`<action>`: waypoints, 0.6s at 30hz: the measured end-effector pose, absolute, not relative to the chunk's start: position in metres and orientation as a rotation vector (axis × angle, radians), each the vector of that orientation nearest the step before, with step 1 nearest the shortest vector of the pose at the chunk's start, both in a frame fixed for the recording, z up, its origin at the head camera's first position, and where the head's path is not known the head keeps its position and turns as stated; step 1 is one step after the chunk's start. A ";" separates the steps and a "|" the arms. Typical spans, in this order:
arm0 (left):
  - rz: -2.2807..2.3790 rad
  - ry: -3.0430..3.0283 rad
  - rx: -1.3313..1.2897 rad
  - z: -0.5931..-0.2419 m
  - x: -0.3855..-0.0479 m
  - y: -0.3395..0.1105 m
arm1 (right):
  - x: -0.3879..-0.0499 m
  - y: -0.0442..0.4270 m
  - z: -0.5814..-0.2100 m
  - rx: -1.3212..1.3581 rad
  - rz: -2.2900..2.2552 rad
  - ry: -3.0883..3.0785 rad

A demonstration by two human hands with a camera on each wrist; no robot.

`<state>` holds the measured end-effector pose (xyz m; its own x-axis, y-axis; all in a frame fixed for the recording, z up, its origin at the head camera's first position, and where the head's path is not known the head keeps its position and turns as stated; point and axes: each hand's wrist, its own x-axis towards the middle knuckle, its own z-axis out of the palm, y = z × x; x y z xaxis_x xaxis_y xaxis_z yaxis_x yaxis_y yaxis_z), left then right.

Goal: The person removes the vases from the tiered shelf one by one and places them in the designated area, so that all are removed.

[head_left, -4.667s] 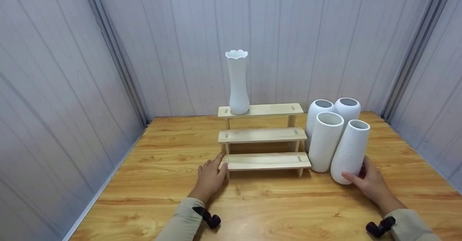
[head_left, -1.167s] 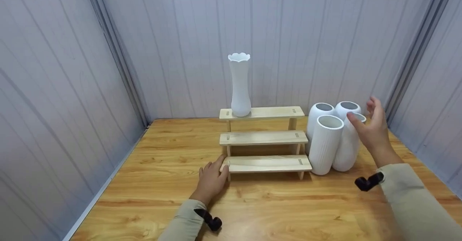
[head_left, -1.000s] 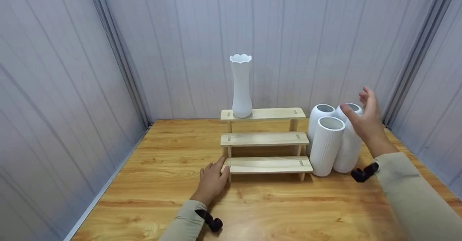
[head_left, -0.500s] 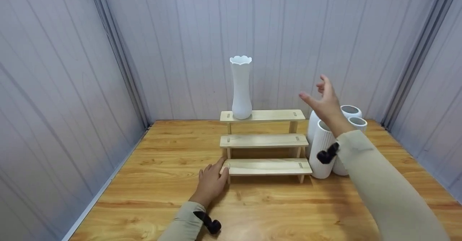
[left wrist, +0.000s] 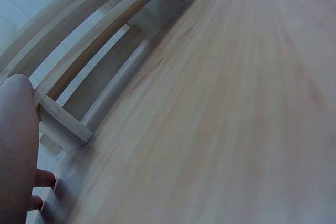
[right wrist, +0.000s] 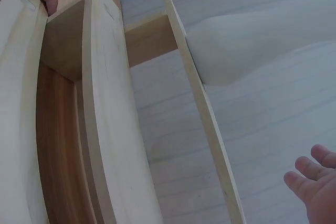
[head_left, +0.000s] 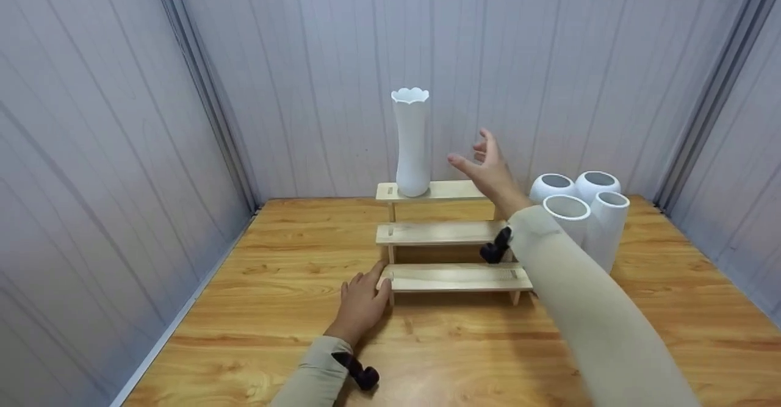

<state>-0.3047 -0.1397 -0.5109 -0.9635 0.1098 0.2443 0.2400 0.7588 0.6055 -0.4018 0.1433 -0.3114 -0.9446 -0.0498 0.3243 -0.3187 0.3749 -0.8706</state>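
A white vase (head_left: 413, 144) with a scalloped rim stands upright on the top step of a three-step wooden display stand (head_left: 445, 277), near its left end. To the right of the vase, my right hand (head_left: 491, 166) is raised with fingers and thumb spread, apart from it and holding nothing. My left hand (head_left: 361, 300) holds the left end of the lowest step. Its thumb lies on the board and its index finger reaches behind it; other fingertips touch the table in the left wrist view.
Several more white vases stand grouped right of the stand, including a wide-mouthed one (head_left: 567, 208) and a slim tapered one (head_left: 610, 230). My right sleeve (head_left: 586, 297) crosses in front of them. Pale panel walls (head_left: 341, 59) enclose the wooden table (head_left: 274, 297).
My right hand let go of the slim vase, which now stands closer to the group. It rose and moved left towards the scalloped vase. My left hand stays at the stand.
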 end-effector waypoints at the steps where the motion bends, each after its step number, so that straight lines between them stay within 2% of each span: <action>1: -0.990 -2.763 -0.275 -0.511 -0.305 -0.140 | -0.404 0.138 -0.312 0.328 1.617 -2.398; 18: -0.976 -2.772 -0.286 -0.511 -0.305 -0.140 | -0.428 0.070 -0.313 0.381 1.860 -2.465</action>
<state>-0.3049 -0.1396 -0.5114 -0.9636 0.1186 0.2395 0.2424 0.7648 0.5969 -0.4277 0.0698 -0.3134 -0.9695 -0.1762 0.1702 -0.2120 0.2555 -0.9433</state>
